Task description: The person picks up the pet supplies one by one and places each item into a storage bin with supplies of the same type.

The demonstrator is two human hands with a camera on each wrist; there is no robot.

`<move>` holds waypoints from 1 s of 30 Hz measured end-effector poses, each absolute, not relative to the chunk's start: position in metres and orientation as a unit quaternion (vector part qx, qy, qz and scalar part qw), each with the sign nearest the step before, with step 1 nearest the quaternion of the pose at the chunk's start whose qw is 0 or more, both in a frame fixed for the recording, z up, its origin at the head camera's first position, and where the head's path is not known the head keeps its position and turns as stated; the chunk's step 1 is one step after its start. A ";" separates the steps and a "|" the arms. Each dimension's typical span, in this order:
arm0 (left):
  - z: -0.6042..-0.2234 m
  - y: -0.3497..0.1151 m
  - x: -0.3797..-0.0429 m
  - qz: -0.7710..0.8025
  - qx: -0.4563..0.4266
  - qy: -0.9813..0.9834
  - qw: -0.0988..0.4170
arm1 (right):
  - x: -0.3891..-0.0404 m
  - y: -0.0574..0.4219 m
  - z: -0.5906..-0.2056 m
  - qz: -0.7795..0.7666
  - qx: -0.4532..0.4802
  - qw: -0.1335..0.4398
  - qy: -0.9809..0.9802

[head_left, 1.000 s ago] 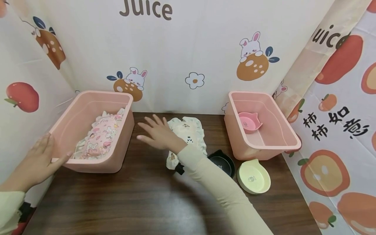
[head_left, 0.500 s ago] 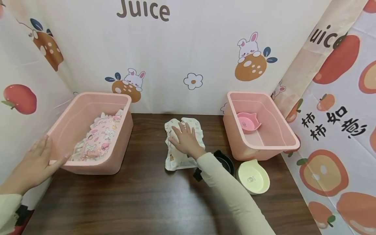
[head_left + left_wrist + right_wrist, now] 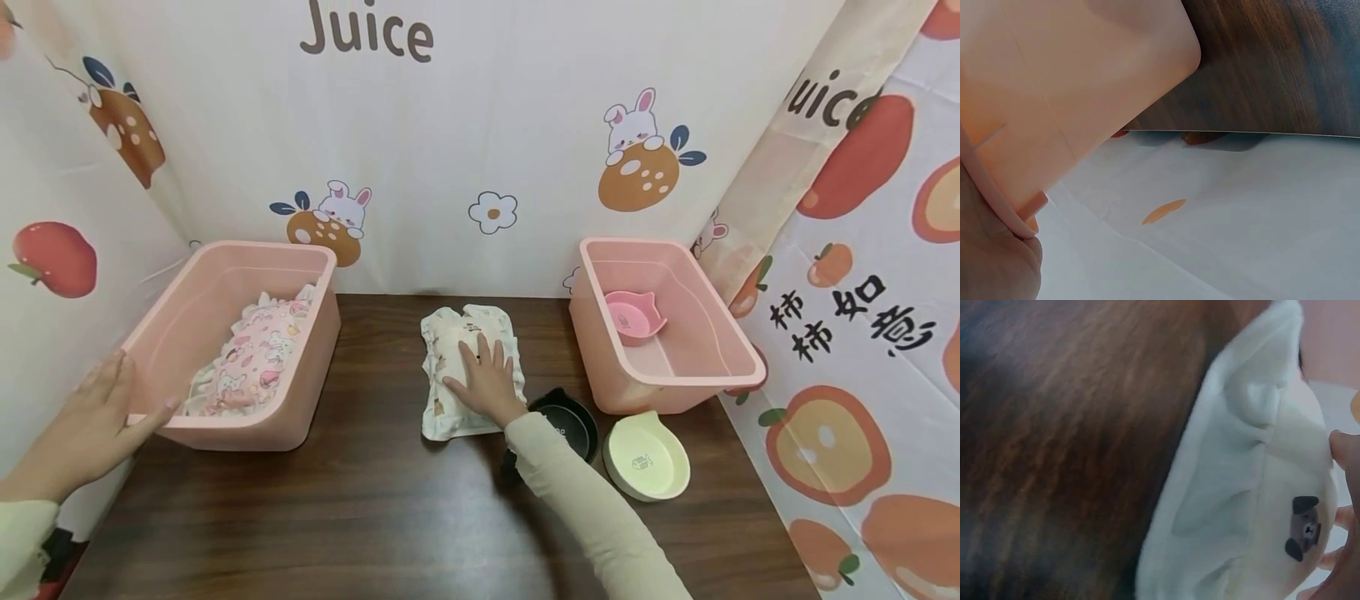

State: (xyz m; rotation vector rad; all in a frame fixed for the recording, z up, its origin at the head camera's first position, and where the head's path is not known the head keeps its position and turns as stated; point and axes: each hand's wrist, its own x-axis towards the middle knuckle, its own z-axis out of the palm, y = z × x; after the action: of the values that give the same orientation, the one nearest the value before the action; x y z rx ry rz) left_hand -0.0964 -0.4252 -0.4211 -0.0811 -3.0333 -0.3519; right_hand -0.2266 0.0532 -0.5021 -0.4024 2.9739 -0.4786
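My right hand (image 3: 486, 382) lies with spread fingers on a small cream pillow (image 3: 447, 375) with a ruffled edge, flat on the table. In the right wrist view the fingertips are right at the pillow's plump top (image 3: 1300, 465), which has a dog-face print. At the left, my left hand (image 3: 93, 421) rests on the near-left corner of a pink bin (image 3: 318, 350), its fingers along the left rim and its thumb on the front rim. A pink patterned ruffled pillow (image 3: 255, 354) lies in that bin. The left wrist view shows the hand at the bin's rim (image 3: 997, 206).
A second pink bin (image 3: 611, 362) stands at the right with a pink cat-eared bowl (image 3: 633, 317) inside. In front of it are a black bowl (image 3: 570, 421), partly hidden by the right sleeve, and a pale green bowl (image 3: 648, 458). Printed cloths (image 3: 420, 150) surround the brown table (image 3: 360, 508).
My right hand has come right and down onto the cream pillow, then shifted slightly toward its lower right. The pillow's near edge now lies straighter. The left hand has stayed on the bin.
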 end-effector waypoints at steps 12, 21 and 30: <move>-0.426 -0.424 -0.095 -0.116 -0.029 -0.992 0.049 | -0.221 0.054 -0.520 -0.200 -0.137 0.037 0.969; -0.424 -0.423 -0.097 -0.119 -0.020 -0.992 0.040 | -0.220 0.050 -0.522 -0.202 -0.122 0.036 0.971; -0.424 -0.424 -0.096 -0.119 -0.023 -0.991 0.049 | -0.220 0.036 -0.520 -0.199 -0.087 0.051 0.975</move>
State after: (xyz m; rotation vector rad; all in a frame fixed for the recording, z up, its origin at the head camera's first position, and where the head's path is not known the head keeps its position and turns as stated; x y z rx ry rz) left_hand -0.0962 -0.4241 -0.4236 -0.0714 -3.0210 -0.3636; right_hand -0.2196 0.0358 -0.5204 -0.2662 2.9655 -0.6066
